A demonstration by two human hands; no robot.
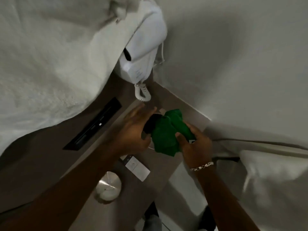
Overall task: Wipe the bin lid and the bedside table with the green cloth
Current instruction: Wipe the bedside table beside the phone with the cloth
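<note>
The green cloth [168, 132] is bunched over the brown bedside table [138, 194], near its far corner. My right hand [195, 147] grips the cloth's right side; a silver bracelet is on that wrist. My left hand [135, 130] holds a dark object [150, 122] that the cloth partly covers; what it is I cannot tell. A round shiny metal lid [108, 185] sits at the table's near left part, partly behind my left forearm. The frame is blurred by motion.
A white wall phone [143, 52] with a coiled cord hangs above the table's far corner. A white card [137, 167] lies on the table. A black control panel [93, 125] is set in the brown headboard. White bedding [273, 172] lies to the right.
</note>
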